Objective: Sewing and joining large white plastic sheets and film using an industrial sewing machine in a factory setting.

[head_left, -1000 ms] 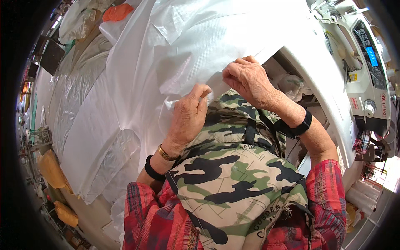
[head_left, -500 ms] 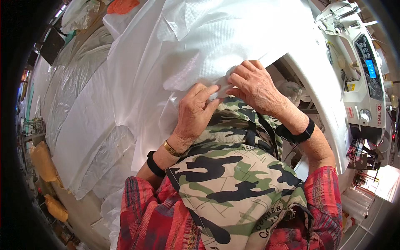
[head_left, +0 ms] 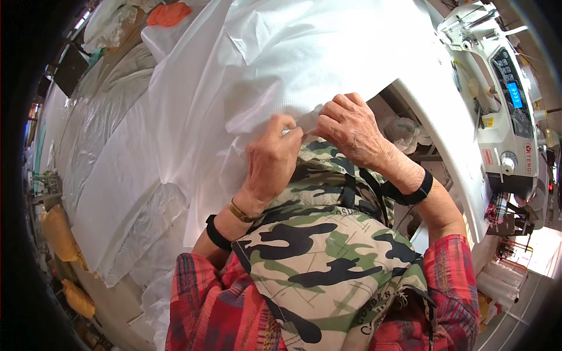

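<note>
A large sheet of white, translucent, textured plastic material (head_left: 263, 76) spreads over the table and hangs down toward my lap. Its near edge lies between my two hands. My left hand (head_left: 271, 155) is closed on that edge, the thumb and forefinger pinched together and slightly blurred. Close beside it, my right hand (head_left: 349, 126) grips the same edge with curled fingers. A short stretch of the edge runs between the fingertips of both hands. Just below them is my camouflage-print apron (head_left: 319, 251).
On the right stands a white sewing machine (head_left: 509, 111) with a small lit display, set on a white tabletop (head_left: 439, 128). Clear plastic sheeting (head_left: 117, 105) lies at the left, with an orange cloth-like piece (head_left: 170, 14) at the far left. Yellow-brown bundles (head_left: 60, 234) sit at the left rim.
My left hand has turned, its fingers curling closer on the edge. The right hand has shifted slightly down and left, still gripping the sheet. The whole view has moved a little.
</note>
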A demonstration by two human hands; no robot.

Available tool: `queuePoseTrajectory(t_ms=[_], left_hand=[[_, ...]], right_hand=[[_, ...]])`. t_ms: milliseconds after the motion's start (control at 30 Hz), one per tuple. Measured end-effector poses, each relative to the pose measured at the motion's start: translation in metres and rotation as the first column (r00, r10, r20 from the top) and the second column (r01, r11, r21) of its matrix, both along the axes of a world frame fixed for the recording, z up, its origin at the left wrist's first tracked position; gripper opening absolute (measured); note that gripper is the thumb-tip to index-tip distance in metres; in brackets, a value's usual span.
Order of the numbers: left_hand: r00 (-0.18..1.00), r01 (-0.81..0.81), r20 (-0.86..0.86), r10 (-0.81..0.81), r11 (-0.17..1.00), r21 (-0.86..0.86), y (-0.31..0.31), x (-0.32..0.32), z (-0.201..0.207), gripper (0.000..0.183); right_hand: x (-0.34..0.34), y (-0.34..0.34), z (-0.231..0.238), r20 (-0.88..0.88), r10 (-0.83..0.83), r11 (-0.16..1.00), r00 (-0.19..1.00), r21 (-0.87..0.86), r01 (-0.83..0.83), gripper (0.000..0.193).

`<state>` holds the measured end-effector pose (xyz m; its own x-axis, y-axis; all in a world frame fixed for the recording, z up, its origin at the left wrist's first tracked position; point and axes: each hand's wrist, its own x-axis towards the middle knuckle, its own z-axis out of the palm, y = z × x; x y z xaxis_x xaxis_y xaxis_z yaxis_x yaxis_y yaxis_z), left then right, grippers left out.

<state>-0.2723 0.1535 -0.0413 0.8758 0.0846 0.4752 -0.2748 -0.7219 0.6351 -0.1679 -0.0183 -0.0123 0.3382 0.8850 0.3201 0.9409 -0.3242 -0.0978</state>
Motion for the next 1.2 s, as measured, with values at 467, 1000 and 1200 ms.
queuePoseTrajectory(t_ms=[467,1000,1200], left_hand=[[0.981,0.11,0.163,-0.107,0.994,-0.013,0.0,0.001,0.012,0.04],[0.928,0.358,0.002,-0.372,0.895,0.264,0.014,0.015,0.049,0.029],[0.903,0.43,-0.034,-0.429,0.899,0.083,0.015,0.022,0.062,0.025]], right_hand=[[0.004,0.004,0.031,-0.201,-0.103,0.991,0.974,0.066,0.119,0.017],[0.024,-0.025,0.046,-0.13,0.003,0.998,0.991,0.06,0.005,0.029],[0.048,-0.042,0.041,-0.139,-0.051,0.994,0.989,0.092,0.064,0.04]])
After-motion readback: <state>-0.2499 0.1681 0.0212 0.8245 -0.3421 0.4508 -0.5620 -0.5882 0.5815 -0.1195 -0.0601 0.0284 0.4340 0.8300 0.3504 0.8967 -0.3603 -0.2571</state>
